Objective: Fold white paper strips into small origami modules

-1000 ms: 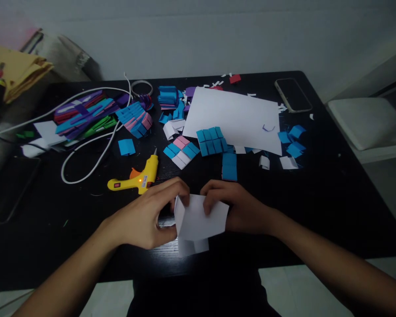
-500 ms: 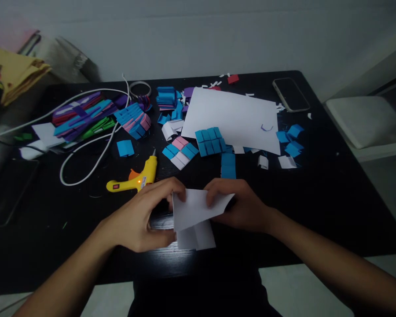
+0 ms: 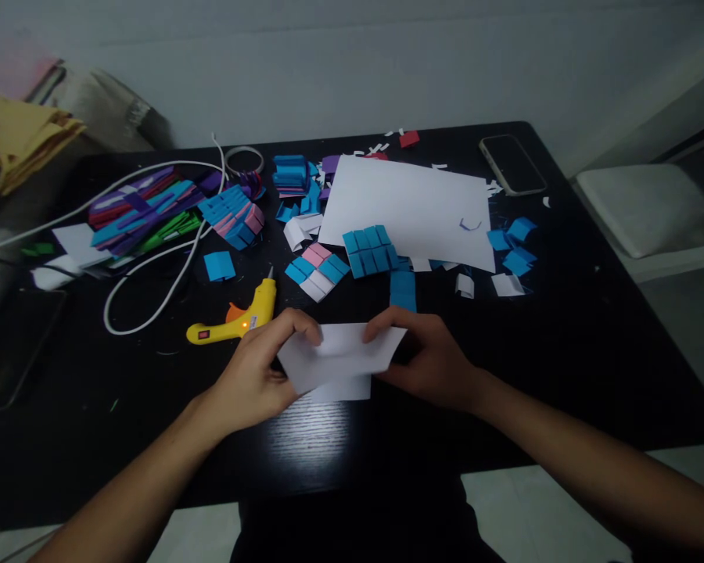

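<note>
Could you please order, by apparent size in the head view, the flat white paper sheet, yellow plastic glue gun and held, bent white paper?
Largest: flat white paper sheet
Middle: held, bent white paper
Smallest: yellow plastic glue gun

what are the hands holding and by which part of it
A sheet of white paper: the left hand holds it at its left side, the right hand near its upper right.
</note>
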`<state>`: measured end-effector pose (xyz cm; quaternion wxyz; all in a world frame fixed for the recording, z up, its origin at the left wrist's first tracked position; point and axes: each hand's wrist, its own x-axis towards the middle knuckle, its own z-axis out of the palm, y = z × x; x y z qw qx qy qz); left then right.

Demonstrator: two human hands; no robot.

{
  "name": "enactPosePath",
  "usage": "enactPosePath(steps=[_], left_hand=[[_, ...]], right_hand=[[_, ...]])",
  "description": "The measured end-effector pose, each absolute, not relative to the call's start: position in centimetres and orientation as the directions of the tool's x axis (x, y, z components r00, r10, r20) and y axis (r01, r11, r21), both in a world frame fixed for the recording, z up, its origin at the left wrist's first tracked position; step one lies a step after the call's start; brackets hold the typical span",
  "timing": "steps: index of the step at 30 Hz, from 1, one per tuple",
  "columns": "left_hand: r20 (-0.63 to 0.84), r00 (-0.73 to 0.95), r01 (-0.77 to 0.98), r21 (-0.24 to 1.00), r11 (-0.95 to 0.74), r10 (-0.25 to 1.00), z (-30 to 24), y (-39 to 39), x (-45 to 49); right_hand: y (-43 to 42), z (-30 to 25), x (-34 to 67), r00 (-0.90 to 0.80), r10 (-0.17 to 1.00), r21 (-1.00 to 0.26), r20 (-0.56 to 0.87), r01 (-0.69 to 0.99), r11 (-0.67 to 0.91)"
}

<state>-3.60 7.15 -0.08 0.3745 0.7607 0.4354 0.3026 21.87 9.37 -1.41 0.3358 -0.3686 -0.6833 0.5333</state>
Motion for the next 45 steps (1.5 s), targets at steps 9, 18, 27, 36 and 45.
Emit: enactPosePath(steps=[9, 18, 27, 36, 45], left_hand=[[0.189, 0.353, 0.425, 0.840, -0.337, 0.916, -0.9, 6.8, -3.1], [0.083, 0.143, 0.340, 0.932, -0.128, 0.986, -0.4, 6.6, -1.6], [-0.020, 0.079, 0.305, 0.952, -0.005, 0.997, -0.5, 7.1, -2.0], [0.406, 0.258, 0.302, 0.828, -0.472, 0.877, 2.0, 6.8, -2.4], [0.562, 0.281, 0.416, 0.659, -0.627, 0.778, 1.6, 5.1, -2.2]], right_hand=[[9.1, -1.4, 21.7, -0.425, 0.900, -0.965, 0.097, 0.180, 0.189], [9.1, -0.7, 21.3, -0.345, 0.935, -0.991, -0.079, 0.129, -0.036], [9.6, -1.0, 21.5, -0.320, 0.941, -0.993, -0.107, 0.077, -0.087], [9.7, 2.3, 22.7, -0.232, 0.973, -1.000, -0.006, -0.011, -0.009], [8.5, 2.8, 22.8, -0.557, 0.708, -0.828, -0.433, -0.063, -0.557]])
